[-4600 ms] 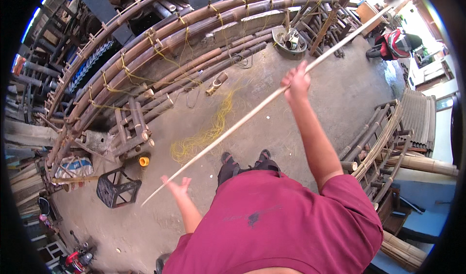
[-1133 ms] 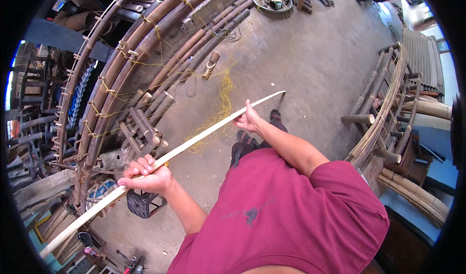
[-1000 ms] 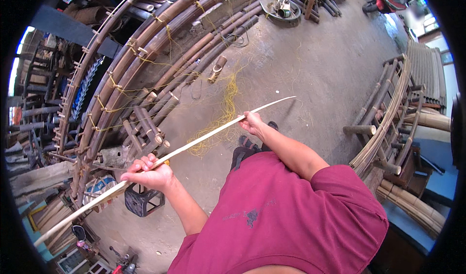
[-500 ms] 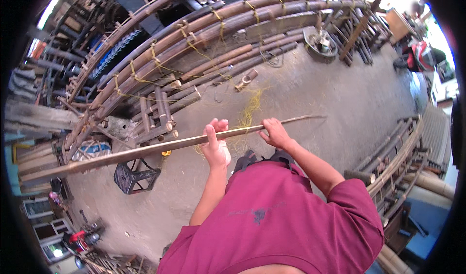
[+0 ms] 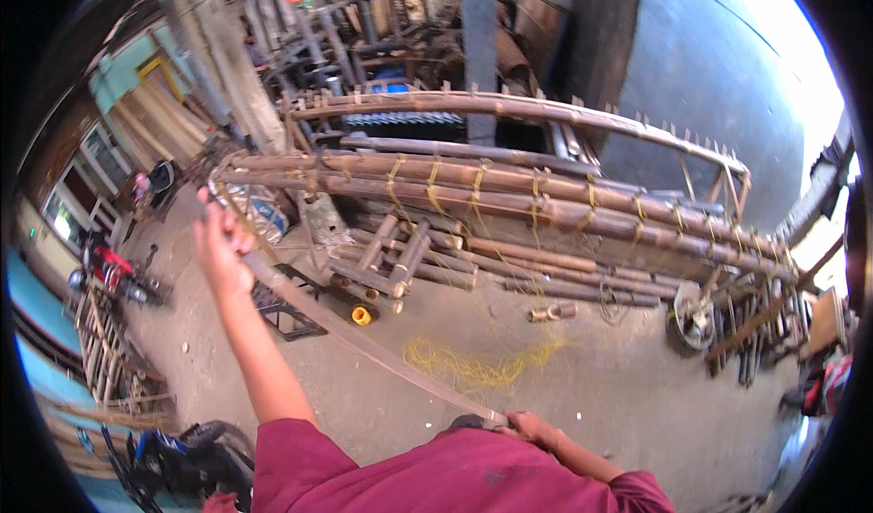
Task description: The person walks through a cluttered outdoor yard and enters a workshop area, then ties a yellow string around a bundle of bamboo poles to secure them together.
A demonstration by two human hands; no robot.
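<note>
Item, nearest us: a maroon cotton short-sleeved shirt (image 5: 436, 478), bearing a dark, illegible mark.
Item: the right hand (image 5: 533, 429), its fingers pressed together about the near end of a long, flat brown bamboo strip (image 5: 377, 353).
Said strip rises leftward, in front of a black plastic stool (image 5: 284, 317), to the left hand (image 5: 225, 251), which is raised with fingers extended; how firmly it grips we cannot tell.
Condition: we judge the strip split to a slender length, held free, fastened to nothing; whether more work on it remains we cannot tell.
Item, beyond: a short yellow ring (image 5: 362, 321) and a loose yellow twine tangle (image 5: 482, 366), both floor-lying.
Item, farther: paired brown bamboo poles (image 5: 509, 204), with yellow ties in place.
Item: a blue-and-white sack (image 5: 265, 213), printed, the lettering partly hidden. We make out no other writing.
</note>
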